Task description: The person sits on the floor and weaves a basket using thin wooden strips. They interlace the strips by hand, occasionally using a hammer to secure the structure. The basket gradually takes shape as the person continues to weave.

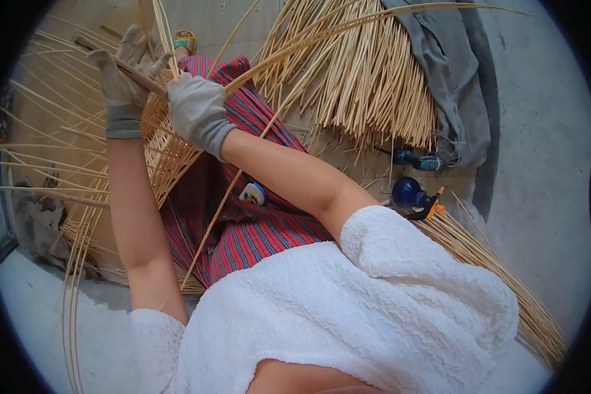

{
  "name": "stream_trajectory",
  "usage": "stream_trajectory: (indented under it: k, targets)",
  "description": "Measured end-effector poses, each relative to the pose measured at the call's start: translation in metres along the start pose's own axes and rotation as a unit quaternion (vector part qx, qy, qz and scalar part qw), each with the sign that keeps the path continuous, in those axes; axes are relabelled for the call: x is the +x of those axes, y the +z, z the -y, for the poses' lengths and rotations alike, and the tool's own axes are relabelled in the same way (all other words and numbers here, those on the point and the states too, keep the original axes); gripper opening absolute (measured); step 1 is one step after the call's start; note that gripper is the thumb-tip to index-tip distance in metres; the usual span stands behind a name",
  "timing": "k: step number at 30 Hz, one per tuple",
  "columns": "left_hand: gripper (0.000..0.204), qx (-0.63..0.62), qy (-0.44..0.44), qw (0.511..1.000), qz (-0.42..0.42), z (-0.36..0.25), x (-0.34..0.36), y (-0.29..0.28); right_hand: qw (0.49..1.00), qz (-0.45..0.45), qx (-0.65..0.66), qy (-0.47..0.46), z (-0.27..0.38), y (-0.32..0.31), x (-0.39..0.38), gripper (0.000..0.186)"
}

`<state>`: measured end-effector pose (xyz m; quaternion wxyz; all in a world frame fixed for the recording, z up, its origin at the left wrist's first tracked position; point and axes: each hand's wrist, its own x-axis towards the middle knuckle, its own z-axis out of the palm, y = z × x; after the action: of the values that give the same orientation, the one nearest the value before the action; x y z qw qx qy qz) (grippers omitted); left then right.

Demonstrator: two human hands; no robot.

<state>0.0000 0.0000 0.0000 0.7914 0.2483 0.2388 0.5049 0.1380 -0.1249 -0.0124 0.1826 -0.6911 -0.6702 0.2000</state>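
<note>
My left hand (pixel 126 79), in a pale glove with a grey cuff, has its fingers spread, with a brown stick (pixel 138 73) lying across it. My right hand (pixel 197 108), gloved alike, is closed around pale cane strips (pixel 256 71) near that stick's lower end; exactly which pieces lie inside the grip is hidden. Beneath both hands is a partly woven cane basket (pixel 167 152), long loose strips fanning out to the left. It rests against my red striped garment (pixel 256 256).
A large bundle of cane (pixel 368 92) lies at upper right beside a grey cloth (pixel 456 98). A blue spray bottle (pixel 407 192), small bottles (pixel 427 162) and more long cane (pixel 499 289) are at the right. Another grey cloth (pixel 36 223) lies at the left, on the floor.
</note>
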Motion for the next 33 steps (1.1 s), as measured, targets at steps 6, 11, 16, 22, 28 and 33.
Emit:
stream_trajectory:
  k: [6, 11, 16, 22, 28, 33]
  targets:
    - [0.054, 0.743, 0.208, 0.63, -0.089, 0.039, -0.1, 0.072, 0.999, 0.022, 0.026, 0.034, -0.014, 0.015, 0.02, 0.014]
    - [0.045, 0.619, -0.016, 0.78, -0.093, 0.088, -0.233, 0.046, 0.915, -0.249, 0.25, -0.194, -0.03, -0.007, -0.033, 0.05]
    - [0.031, 0.51, -0.241, 0.821, -0.094, 0.14, -0.275, 0.037, 0.941, -0.258, 0.19, -0.11, -0.176, -0.035, -0.146, 0.027]
    - [0.029, 0.444, -0.194, 0.853, -0.193, 0.149, -0.247, 0.051, 0.872, 0.019, -0.102, 0.478, -0.426, 0.038, -0.333, 0.053]
    - [0.029, 0.479, -0.162, 0.836, -0.211, 0.149, -0.237, 0.055, 0.861, 0.131, 0.019, 0.491, -0.484, 0.048, -0.376, 0.056]
    - [0.027, 0.487, -0.125, 0.837, -0.214, 0.151, -0.234, 0.054, 0.88, 0.227, -0.137, 0.395, -0.409, 0.033, -0.263, 0.035]
